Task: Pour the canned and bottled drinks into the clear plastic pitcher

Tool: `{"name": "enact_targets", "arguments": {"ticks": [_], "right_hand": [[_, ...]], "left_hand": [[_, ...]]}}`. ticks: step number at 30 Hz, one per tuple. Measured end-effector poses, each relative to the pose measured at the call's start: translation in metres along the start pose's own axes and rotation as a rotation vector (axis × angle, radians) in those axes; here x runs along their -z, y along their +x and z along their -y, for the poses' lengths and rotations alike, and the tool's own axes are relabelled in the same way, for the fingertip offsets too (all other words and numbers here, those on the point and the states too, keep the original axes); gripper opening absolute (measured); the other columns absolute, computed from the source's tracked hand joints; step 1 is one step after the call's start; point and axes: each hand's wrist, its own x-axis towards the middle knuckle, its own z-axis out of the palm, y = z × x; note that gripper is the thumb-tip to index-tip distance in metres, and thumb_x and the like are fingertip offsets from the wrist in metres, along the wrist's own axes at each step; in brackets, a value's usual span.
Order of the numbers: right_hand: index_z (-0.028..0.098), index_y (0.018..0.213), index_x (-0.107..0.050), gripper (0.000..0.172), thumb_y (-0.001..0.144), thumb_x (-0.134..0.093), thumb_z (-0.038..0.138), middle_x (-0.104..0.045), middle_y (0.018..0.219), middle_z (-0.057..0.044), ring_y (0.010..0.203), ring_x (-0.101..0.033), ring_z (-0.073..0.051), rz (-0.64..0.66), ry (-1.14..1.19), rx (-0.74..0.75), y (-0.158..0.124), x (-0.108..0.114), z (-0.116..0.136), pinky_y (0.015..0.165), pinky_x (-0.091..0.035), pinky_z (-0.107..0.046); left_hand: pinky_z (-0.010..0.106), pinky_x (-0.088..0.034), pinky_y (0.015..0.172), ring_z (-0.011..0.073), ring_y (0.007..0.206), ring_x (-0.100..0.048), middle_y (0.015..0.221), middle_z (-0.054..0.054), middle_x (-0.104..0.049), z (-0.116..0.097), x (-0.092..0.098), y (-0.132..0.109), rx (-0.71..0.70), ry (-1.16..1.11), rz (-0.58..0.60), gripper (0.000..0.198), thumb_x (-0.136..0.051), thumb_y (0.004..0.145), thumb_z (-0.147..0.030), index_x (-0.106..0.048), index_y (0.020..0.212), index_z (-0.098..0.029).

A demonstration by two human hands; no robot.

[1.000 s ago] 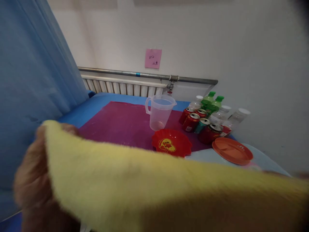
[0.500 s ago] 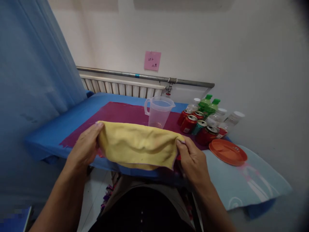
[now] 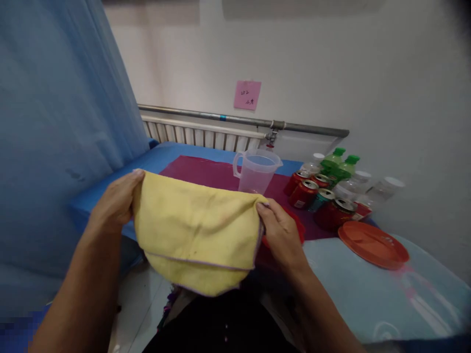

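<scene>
A yellow cloth hangs folded in front of me, held up by its top corners above the near edge of the table. My left hand pinches the left corner and my right hand pinches the right corner. Both hands are closed on the fabric. The cloth hides most of a red dish lying behind my right hand.
A table covered in blue with a maroon mat holds a clear plastic jug, several red cans, green-capped bottles, clear jars and an orange plate. A blue curtain hangs at left; a radiator lines the wall.
The cloth, close to the camera and blurred a second ago, has been lowered and folded over, now hanging doubled between my hands. The view has shifted slightly left.
</scene>
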Motion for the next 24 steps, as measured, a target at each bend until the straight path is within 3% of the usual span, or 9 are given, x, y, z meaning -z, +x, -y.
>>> {"name": "enact_targets", "arguments": {"ticks": [1, 3, 7, 12, 15, 19, 24], "right_hand": [[0.021, 0.101, -0.067, 0.032, 0.091, -0.046, 0.043, -0.068, 0.086, -0.002, 0.078, -0.061, -0.019, 0.008, -0.072, 0.059, 0.008, -0.009, -0.001, 0.069, -0.046, -0.028], [0.018, 0.11, -0.064, 0.033, 0.092, -0.043, 0.036, -0.069, 0.099, -0.008, 0.09, -0.062, -0.023, 0.003, -0.248, 0.178, 0.023, -0.027, -0.006, 0.08, -0.047, -0.033], [0.012, 0.118, -0.061, 0.035, 0.09, -0.043, 0.023, -0.064, 0.112, -0.018, 0.105, -0.058, -0.029, 0.116, -0.575, 0.322, 0.028, -0.051, -0.025, 0.093, -0.044, -0.041], [0.016, 0.106, -0.064, 0.027, 0.089, -0.044, 0.014, -0.066, 0.102, -0.011, 0.097, -0.061, -0.022, 0.531, -0.688, 0.359, 0.001, -0.069, -0.046, 0.087, -0.046, -0.032], [0.017, 0.101, -0.064, 0.026, 0.086, -0.045, 0.007, -0.066, 0.1, -0.01, 0.099, -0.06, -0.02, 0.668, -0.817, 0.353, -0.007, -0.08, -0.052, 0.086, -0.044, -0.029], [0.017, 0.097, -0.064, 0.022, 0.085, -0.048, 0.008, -0.064, 0.105, -0.01, 0.097, -0.059, -0.021, 0.666, -1.002, 0.272, -0.006, -0.086, -0.057, 0.08, -0.041, -0.027], [0.014, 0.099, -0.063, 0.02, 0.088, -0.046, 0.011, -0.063, 0.103, -0.014, 0.094, -0.058, -0.024, 0.586, -1.07, 0.213, -0.004, -0.088, -0.064, 0.076, -0.039, -0.031]], "left_hand": [[0.029, -0.052, 0.064, 0.0187, 0.073, -0.063, 0.078, 0.003, -0.068, 0.006, 0.001, 0.013, -0.029, 0.16, 0.043, 0.03, -0.058, 0.08, -0.046, -0.064, 0.087, -0.017], [0.032, -0.051, 0.07, 0.0214, 0.078, -0.063, 0.082, 0.005, -0.068, 0.019, 0.001, 0.039, -0.119, 0.442, 0.01, 0.035, -0.045, 0.086, -0.045, -0.063, 0.088, -0.015], [0.037, -0.046, 0.084, 0.0288, 0.096, -0.061, 0.1, 0.016, -0.068, 0.048, 0.003, 0.063, -0.174, 0.682, -0.002, 0.031, -0.049, 0.082, -0.037, -0.064, 0.093, -0.012], [0.033, -0.045, 0.08, 0.0256, 0.088, -0.063, 0.093, 0.011, -0.071, 0.082, 0.026, 0.036, -0.212, 0.907, 0.257, 0.022, -0.054, 0.075, -0.029, -0.069, 0.086, -0.017], [0.032, -0.043, 0.086, 0.025, 0.094, -0.061, 0.099, 0.009, -0.07, 0.102, 0.036, 0.021, -0.261, 0.976, 0.397, 0.021, -0.059, 0.07, -0.021, -0.072, 0.086, -0.02], [0.035, -0.04, 0.095, 0.0253, 0.104, -0.058, 0.107, 0.009, -0.068, 0.124, 0.041, 0.022, -0.312, 1.032, 0.463, 0.027, -0.056, 0.071, -0.014, -0.073, 0.091, -0.02], [0.034, -0.043, 0.092, 0.0241, 0.102, -0.059, 0.109, 0.01, -0.067, 0.139, 0.045, 0.032, -0.358, 1.055, 0.487, 0.026, -0.052, 0.084, -0.026, -0.073, 0.098, -0.02]]}}
